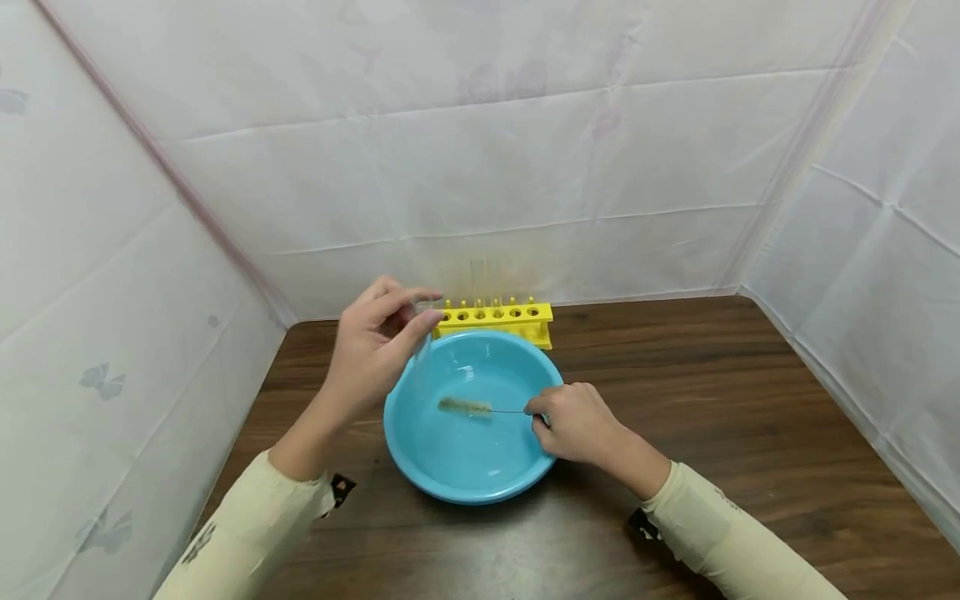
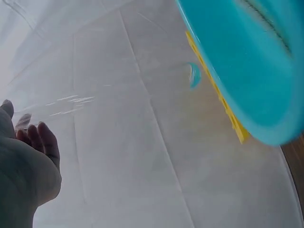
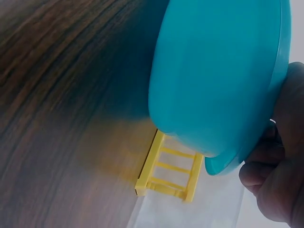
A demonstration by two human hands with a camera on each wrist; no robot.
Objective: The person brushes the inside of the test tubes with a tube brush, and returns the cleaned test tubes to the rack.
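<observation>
My left hand (image 1: pixel 371 337) is raised over the left rim of a blue basin (image 1: pixel 468 467). Between thumb and fingers it pinches a clear glass test tube (image 2: pixel 76 99), whose rounded end points away from the palm in the left wrist view. The tube is faint and blurred in the head view. My right hand (image 1: pixel 576 423), at the basin's right rim, grips the thin wire handle of a test tube brush (image 1: pixel 465 407). The bristled head reaches leftward over the inside of the basin, apart from the tube.
Behind the basin stands a yellow test tube rack (image 1: pixel 536 313) with a row of holes and pegs. Clear test tubes (image 1: pixel 478 279) stand upright in it. All this is on a dark wooden table (image 1: pixel 675 375), with white sheeting (image 1: pixel 525 183) at the back and both sides.
</observation>
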